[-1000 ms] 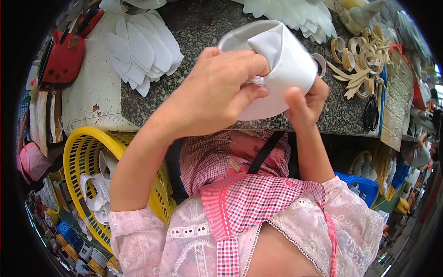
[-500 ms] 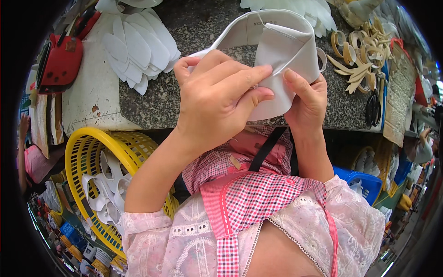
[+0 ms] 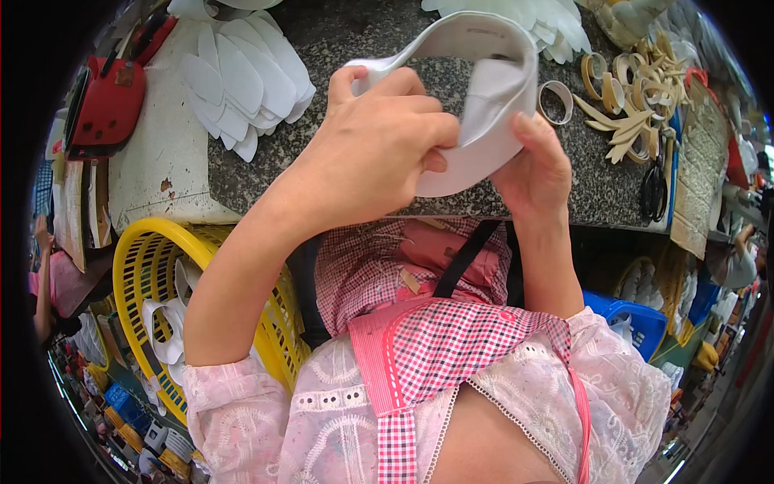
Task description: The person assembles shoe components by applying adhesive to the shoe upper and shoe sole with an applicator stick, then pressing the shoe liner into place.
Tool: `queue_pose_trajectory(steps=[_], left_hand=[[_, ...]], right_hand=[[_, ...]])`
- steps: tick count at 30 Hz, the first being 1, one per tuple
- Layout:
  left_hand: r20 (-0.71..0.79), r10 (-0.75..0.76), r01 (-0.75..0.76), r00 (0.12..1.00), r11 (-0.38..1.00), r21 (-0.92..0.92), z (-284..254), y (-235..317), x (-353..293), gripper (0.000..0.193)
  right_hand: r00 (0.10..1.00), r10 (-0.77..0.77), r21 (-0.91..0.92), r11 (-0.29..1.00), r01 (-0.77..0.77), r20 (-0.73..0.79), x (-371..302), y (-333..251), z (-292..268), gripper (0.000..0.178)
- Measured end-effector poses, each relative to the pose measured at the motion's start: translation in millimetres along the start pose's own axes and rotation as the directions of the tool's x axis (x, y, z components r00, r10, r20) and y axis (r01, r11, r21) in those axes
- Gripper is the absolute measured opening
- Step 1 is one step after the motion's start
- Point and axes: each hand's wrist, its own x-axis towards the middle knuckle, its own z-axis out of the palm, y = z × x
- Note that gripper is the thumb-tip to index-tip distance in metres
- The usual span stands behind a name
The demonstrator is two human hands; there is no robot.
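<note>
Both hands pinch a white curved shoe upper piece (image 3: 484,97) above the counter's (image 3: 355,32) front edge: left hand (image 3: 379,153), right hand (image 3: 536,165).

This is a small shoe-making workshop, set among crowded stalls. A speckled stone workbench (image 3: 339,32) fills the twelve o'clock area, with fanned stacks of white cut insole-shaped pieces (image 3: 238,81) at eleven o'clock. Tan strips and rings (image 3: 625,97) and black scissors (image 3: 653,189) lie at two o'clock. A yellow basket (image 3: 145,258) holding white shoe uppers sits at eight o'clock, a blue crate (image 3: 625,319) at four o'clock.
</note>
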Motion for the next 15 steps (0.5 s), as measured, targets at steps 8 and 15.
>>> queue_pose_trajectory(steps=[8, 15], left_hand=[[-0.308, -0.181, 0.104, 0.934, 0.963, -0.25, 20, 14, -3, 0.018], [-0.04, -0.136, 0.093, 0.99, 0.834, -0.545, -4, 7, 7, 0.017]], right_hand=[[0.984, -0.169, -0.073, 0.983, 0.166, -0.048, 1, 15, 10, 0.03], [0.988, -0.157, 0.106, 0.982, 0.157, -0.005, 3, -5, 17, 0.027]])
